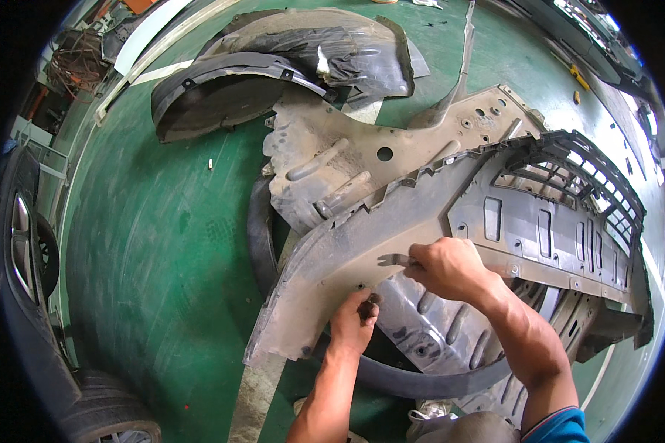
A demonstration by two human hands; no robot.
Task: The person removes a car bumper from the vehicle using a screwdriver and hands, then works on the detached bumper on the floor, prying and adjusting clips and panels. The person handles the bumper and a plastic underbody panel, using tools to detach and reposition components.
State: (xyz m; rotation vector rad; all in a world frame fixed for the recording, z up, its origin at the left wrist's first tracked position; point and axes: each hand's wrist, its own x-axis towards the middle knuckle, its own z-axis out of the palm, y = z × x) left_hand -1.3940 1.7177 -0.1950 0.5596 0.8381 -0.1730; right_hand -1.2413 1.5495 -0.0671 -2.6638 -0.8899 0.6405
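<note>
A large dirty plastic car panel (377,221), grey with tan dust, lies in front of me with a grille section (595,173) at its right end. My right hand (447,269) is closed round a forked pry tool (395,260), its notched tip pointing left just over the panel. Beside the panel's near edge, my left hand (356,319) has its fingers curled in, close to a small dark fastener (360,286). Something dark shows between those fingers, too small to name. Part of the tool's handle is hidden in my right fist.
Under the panel lie a dusty undertray (325,159) and a dark ring like a tyre (421,385). Black wheel-arch liners (236,74) rest beyond on the green floor (155,244). A dark car (22,244) and a wheel (111,413) stand at left; a yellow tool (578,77) lies far right.
</note>
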